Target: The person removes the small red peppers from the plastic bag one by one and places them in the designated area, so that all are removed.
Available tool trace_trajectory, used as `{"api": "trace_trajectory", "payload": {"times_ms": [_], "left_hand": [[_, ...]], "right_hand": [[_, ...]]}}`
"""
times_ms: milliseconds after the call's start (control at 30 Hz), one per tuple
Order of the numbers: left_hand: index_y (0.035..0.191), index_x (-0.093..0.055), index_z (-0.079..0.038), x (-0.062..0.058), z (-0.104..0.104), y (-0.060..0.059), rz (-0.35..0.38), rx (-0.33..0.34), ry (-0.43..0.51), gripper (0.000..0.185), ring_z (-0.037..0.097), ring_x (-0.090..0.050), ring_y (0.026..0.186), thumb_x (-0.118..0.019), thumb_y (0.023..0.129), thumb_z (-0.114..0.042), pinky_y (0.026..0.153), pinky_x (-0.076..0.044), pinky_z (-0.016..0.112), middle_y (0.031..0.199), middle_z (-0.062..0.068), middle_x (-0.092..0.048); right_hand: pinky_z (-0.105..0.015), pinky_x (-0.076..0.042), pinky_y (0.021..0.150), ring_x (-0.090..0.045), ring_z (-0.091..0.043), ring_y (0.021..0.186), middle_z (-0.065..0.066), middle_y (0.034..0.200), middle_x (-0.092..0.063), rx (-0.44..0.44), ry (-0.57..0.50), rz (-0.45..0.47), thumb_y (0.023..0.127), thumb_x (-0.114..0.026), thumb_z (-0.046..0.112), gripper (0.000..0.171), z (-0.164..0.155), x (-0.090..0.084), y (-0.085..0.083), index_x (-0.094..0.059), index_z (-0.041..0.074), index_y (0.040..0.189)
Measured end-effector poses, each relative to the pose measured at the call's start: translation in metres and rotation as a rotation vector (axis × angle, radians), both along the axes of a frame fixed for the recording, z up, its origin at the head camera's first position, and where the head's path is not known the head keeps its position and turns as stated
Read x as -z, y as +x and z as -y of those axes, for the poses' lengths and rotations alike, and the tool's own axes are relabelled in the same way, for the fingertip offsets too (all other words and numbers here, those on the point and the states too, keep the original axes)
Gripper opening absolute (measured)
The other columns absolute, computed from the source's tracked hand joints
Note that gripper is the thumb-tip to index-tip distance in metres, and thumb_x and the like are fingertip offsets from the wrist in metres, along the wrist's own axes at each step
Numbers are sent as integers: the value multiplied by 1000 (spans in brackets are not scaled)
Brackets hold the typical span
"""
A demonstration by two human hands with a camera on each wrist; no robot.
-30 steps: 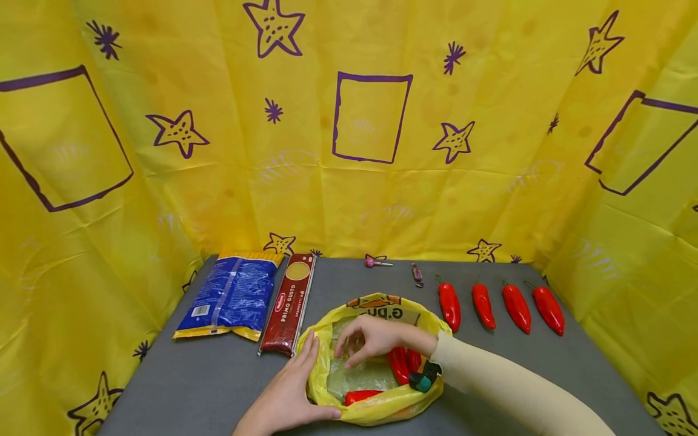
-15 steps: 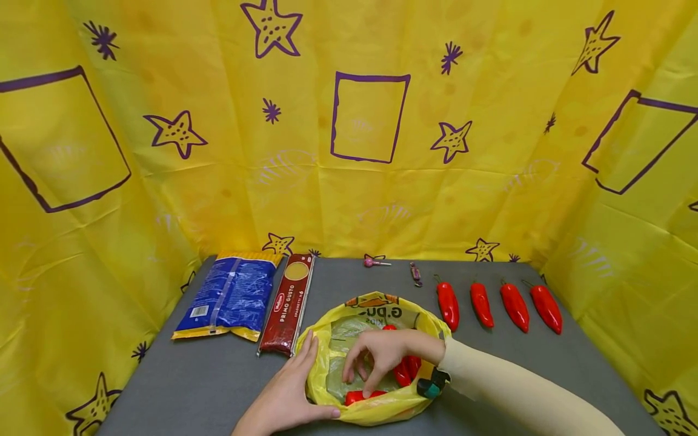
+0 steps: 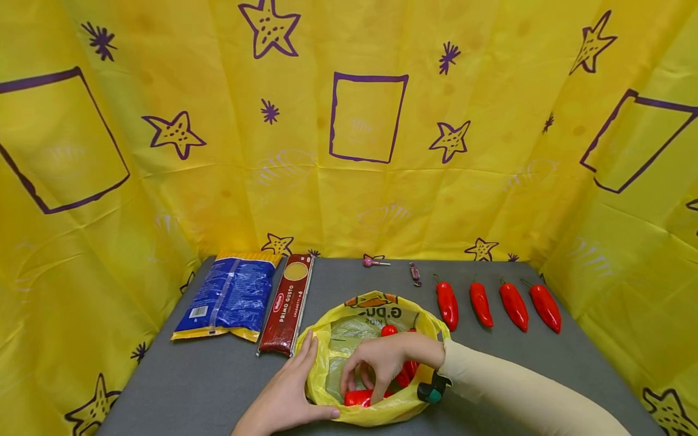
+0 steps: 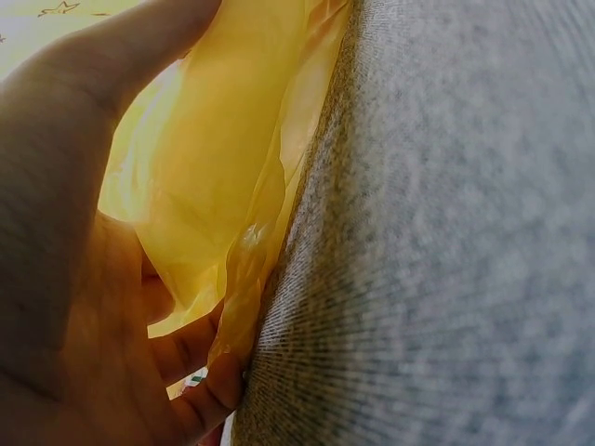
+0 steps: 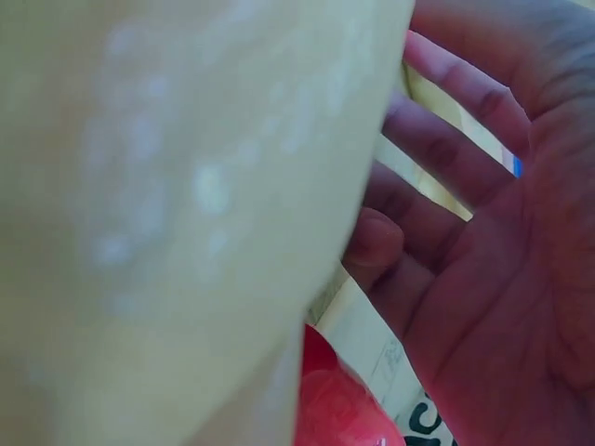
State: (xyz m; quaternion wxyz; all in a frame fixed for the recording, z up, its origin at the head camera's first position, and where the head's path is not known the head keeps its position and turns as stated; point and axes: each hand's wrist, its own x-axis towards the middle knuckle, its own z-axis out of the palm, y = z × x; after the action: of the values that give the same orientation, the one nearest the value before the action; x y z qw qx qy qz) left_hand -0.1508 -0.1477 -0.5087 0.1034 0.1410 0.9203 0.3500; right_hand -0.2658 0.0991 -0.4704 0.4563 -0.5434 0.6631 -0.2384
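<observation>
A yellow plastic bag (image 3: 322,369) stands with its mouth rolled wide at the table's near middle. My left hand (image 3: 289,390) rests on its left side, fingers fairly straight and thumb along the front rim; the left wrist view shows yellow plastic (image 4: 214,139) against the palm. Inside the bag, my right hand (image 3: 382,357) reaches down, its thumb and fingers around a red pepper (image 3: 357,398) at the front. More red peppers (image 3: 406,372) lie in the bag's right part, partly hidden by that hand. In the right wrist view, plastic covers the fingertips of my right hand (image 5: 465,214).
Several red peppers (image 3: 512,307) lie in a row at the right. A lollipop (image 3: 375,262) and a wrapped candy (image 3: 415,274) lie at the back. To the left are a red spaghetti pack (image 3: 286,306) and a blue-yellow packet (image 3: 226,297). Yellow curtains (image 3: 371,200) surround the grey table.
My right hand has moved down and toward the near side inside the bag, reaching the front pepper. Peppers behind it have come into view. The left hand stays at the bag's side.
</observation>
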Motion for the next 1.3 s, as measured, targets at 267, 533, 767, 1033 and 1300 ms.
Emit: {"api": "trace_trajectory", "payload": {"times_ms": [267, 533, 767, 1033, 1300], "left_hand": [[170, -19, -8, -1, 0, -1, 37, -9, 7, 140, 47, -30, 156, -85, 69, -78, 113, -37, 75, 179, 12, -10], [171, -18, -9, 1, -1, -2, 46, -18, 8, 142, 47, -30, 156, -85, 68, -79, 112, -37, 76, 179, 10, -10], [171, -17, -8, -2, -1, 0, 33, -8, -3, 141, 48, -30, 155, -85, 69, -78, 111, -38, 76, 179, 12, -10], [171, -16, -9, 2, 2, -4, 36, -12, -13, 143, 47, -30, 156, -84, 68, -81, 113, -36, 76, 179, 13, -9], [171, -17, -10, 0, 0, -4, 48, -13, -10, 142, 48, -30, 155, -84, 68, -80, 112, -36, 77, 179, 11, -9]], "right_hand": [[-20, -60, 84, -61, 3, 85, 1, 122, -63, -27, -3, -52, 89, -83, 1, 48, 1, 0, 1, -63, 9, 132], [-20, -60, 85, -64, 2, 87, 8, 129, -65, 27, 12, -88, 93, -82, 9, 48, -3, -9, -2, -65, 14, 138], [-19, -60, 82, -65, 2, 83, 10, 132, -65, 53, -6, -131, 94, -81, 10, 48, -7, -18, -4, -66, 16, 139], [-20, -60, 80, -63, 1, 77, 13, 134, -67, 81, -22, -139, 94, -80, 9, 49, -17, -24, -11, -68, 17, 140], [-21, -60, 79, -64, 1, 79, 11, 135, -68, 121, -59, -198, 95, -79, 12, 50, -29, -35, -13, -67, 20, 142]]}}
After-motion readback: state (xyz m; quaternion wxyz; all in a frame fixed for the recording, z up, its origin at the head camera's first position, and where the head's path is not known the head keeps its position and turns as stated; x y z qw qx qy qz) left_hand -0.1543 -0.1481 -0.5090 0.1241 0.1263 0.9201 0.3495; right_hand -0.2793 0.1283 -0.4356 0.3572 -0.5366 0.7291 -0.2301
